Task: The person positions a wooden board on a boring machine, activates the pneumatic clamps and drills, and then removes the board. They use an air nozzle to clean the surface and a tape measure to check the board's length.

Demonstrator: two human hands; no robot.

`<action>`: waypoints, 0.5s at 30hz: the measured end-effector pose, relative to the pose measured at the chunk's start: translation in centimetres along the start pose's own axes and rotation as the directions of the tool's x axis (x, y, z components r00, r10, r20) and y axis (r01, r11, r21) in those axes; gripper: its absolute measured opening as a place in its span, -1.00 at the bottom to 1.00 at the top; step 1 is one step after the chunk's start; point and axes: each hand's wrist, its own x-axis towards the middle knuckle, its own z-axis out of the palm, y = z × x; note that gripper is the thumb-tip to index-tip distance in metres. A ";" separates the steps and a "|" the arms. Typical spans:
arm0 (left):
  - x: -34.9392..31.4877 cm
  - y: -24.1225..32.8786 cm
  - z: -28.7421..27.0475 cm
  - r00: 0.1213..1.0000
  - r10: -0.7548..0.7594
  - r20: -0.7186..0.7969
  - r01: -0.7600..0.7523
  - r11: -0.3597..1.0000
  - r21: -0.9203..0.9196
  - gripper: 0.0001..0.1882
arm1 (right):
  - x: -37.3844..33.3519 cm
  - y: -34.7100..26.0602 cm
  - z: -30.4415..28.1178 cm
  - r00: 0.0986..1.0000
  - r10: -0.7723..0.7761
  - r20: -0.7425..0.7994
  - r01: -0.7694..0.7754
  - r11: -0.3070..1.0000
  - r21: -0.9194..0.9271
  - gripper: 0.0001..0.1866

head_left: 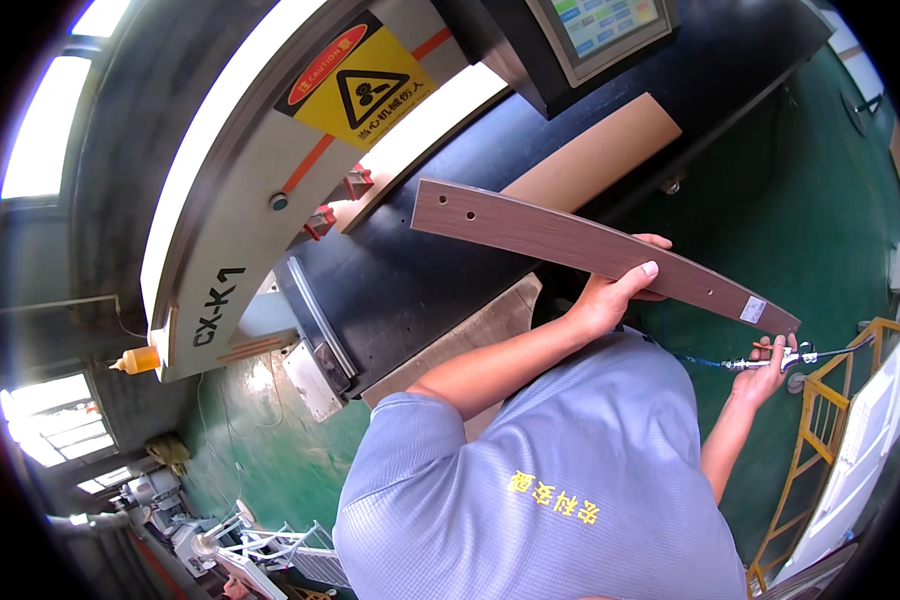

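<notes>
A long brown wood-grain board (560, 236) slants across in front of me, with two holes near its left end, a small hole further right and a white label by its right end. My left hand (615, 292) is closed around its middle, thumb on the face and fingertips over the far edge. Just below the board's right end, my right hand (760, 376) is wrapped round a silver air blow gun (797, 356). A thin blue hose (698, 361) shows to the left of that hand. Part of the gun is hidden by my fingers.
Beyond the board is a machine with a black table (410, 255), a lit control screen (602, 25) and a yellow warning sign (360, 85). Another brown board (600, 150) lies on that table. A yellow metal frame (815, 425) stands on the green floor at the right.
</notes>
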 end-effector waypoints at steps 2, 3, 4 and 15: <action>0.2 -0.4 0.0 1.000 0.009 0.001 -0.009 1.000 -0.022 -0.49 | 0.2 0.4 0.1 0.999 -0.006 -0.034 0.005 1.000 -0.021 -0.65; 0.2 -0.4 0.0 1.000 0.015 0.006 -0.015 0.999 -0.034 -0.50 | 0.3 0.6 0.1 0.999 -0.009 -0.051 0.008 0.999 -0.031 -0.65; 0.3 -0.5 0.0 1.000 0.019 0.011 -0.018 0.999 -0.048 -0.51 | 0.5 0.7 -0.1 0.998 0.018 -0.060 -0.019 1.000 -0.018 -0.64; 0.7 0.8 -0.7 0.995 -0.061 0.080 0.068 0.993 -0.092 -0.40 | 0.5 -0.7 -0.1 0.983 0.046 0.176 -0.047 0.999 -0.001 -0.58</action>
